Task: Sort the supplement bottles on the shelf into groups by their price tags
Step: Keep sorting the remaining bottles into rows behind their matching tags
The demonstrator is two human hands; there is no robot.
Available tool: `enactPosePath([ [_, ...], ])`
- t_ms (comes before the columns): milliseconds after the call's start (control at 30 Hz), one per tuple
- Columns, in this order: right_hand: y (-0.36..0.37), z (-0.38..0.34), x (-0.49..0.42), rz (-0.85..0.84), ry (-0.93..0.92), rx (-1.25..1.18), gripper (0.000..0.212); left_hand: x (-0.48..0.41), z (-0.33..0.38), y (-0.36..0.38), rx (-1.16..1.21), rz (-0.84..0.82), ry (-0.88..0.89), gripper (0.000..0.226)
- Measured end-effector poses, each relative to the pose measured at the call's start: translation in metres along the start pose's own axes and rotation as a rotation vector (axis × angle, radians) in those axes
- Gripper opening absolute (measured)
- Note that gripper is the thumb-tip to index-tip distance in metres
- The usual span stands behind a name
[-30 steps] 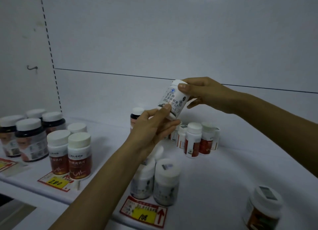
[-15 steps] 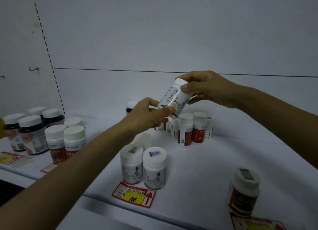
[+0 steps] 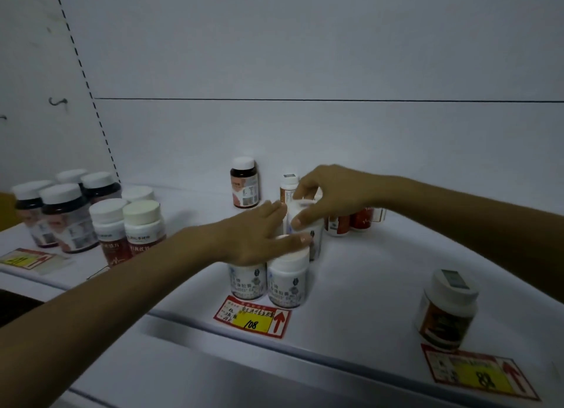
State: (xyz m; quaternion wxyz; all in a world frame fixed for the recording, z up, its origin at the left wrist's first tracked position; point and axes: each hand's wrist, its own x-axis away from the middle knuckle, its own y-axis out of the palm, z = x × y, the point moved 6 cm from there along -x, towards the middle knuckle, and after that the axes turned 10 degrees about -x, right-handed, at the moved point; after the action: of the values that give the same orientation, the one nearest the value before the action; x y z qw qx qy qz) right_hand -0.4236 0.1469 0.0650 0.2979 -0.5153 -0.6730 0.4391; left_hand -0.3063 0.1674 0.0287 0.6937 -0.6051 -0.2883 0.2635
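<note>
Gripping a white bottle by its cap at mid-frame, the right hand curls its fingers round it, just behind two matching white bottles on the shelf; whether it rests on the shelf cannot be told. The left hand lies released, fingers straight across the pair's caps, hiding them. A red-and-yellow tag below reads "108", and at lower right another tag reads "88" beneath a brown bottle; the bottle labels are too blurred to read.
</note>
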Motion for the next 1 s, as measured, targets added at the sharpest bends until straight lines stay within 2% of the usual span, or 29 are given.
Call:
enactPosePath([
  [100, 0.019, 0.003, -0.004, -0.071, 0.032, -0.05, 0.047, -0.003, -0.01, 0.011, -0.048, -0.042, -0.041, 0.078],
  [267, 0.024, 0.007, -0.001, -0.176, 0.141, -0.359, 0.031, -0.005, -0.009, 0.009, -0.04, -0.014, -0.02, 0.078],
  [433, 0.025, 0.01, 0.004, -0.153, 0.151, -0.377, 0.031, -0.007, -0.009, 0.01, -0.095, -0.031, -0.034, 0.071],
  [533, 0.028, 0.007, 0.009, -0.162, 0.138, -0.314, 0.035, -0.01, -0.008, 0.003, -0.06, -0.05, -0.034, 0.058],
  [600, 0.017, 0.004, 0.011, -0.11, 0.092, -0.24, 0.041, -0.013, -0.002, -0.006, 0.007, -0.054, -0.008, 0.056],
  [667, -0.01, 0.008, 0.011, 0.05, 0.033, -0.161, 0.047, -0.02, 0.008, -0.016, 0.028, -0.011, 0.025, 0.049],
  [767, -0.049, 0.035, 0.009, 0.265, 0.042, 0.123, 0.052, -0.029, 0.023, -0.031, -0.023, 0.097, 0.034, 0.047],
  [900, -0.039, 0.08, 0.004, 0.138, 0.176, 0.201, 0.071, -0.044, 0.032, -0.036, 0.069, 0.17, 0.053, 0.046],
  [1000, -0.028, 0.092, -0.005, 0.091, 0.179, 0.226, 0.082, -0.054, 0.035, -0.036, 0.118, 0.218, 0.05, 0.042],
])
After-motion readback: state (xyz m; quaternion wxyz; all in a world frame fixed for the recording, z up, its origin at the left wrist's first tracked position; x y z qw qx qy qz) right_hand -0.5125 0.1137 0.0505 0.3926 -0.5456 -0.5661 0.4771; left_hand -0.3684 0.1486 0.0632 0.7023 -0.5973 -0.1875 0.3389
